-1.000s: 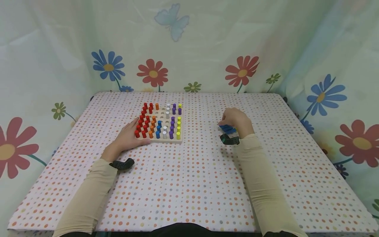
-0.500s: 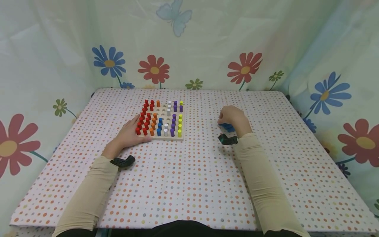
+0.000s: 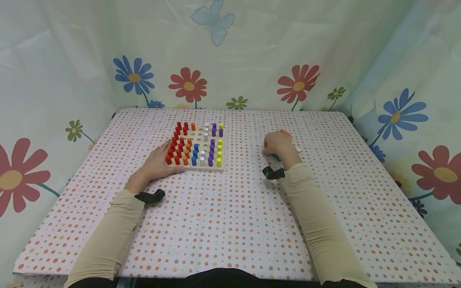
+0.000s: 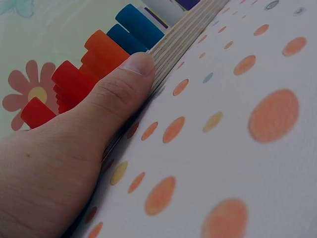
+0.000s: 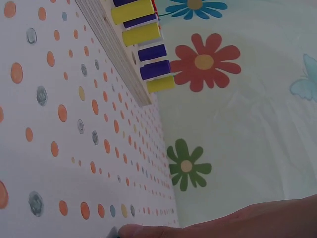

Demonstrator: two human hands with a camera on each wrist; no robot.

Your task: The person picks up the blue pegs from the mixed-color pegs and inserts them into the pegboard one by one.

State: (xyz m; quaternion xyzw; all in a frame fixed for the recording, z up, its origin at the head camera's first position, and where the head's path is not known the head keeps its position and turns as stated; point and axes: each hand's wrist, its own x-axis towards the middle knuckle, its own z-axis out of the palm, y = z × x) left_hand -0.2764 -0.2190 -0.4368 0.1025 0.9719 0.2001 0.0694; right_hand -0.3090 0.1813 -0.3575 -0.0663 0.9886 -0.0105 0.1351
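Observation:
A square wooden pegboard (image 3: 196, 168) stands left of centre, with red, orange, blue, white, purple and yellow pegs upright in its holes. My left hand (image 3: 156, 165) grips its near left corner; in the left wrist view the thumb (image 4: 111, 94) lies along the board's side edge. My right hand (image 3: 279, 145), fingers curled downward, is low over loose blue pegs (image 3: 275, 157), which it partly hides. The right wrist view shows only a finger (image 5: 148, 231) at the bottom edge, with a small dark tip beside it. I cannot tell whether a peg is pinched there.
Beyond the right hand lie a loose orange peg (image 3: 285, 132), a bit of yellow and a white peg (image 3: 298, 149). The table (image 3: 230, 224) is covered with a dotted cloth. A flowered curtain (image 3: 252, 52) encloses its back and sides.
The right hand has shifted slightly left, uncovering orange, yellow and white pegs behind it. The blue pegs are more hidden now. The left hand stays on the board; the head view has tilted slightly.

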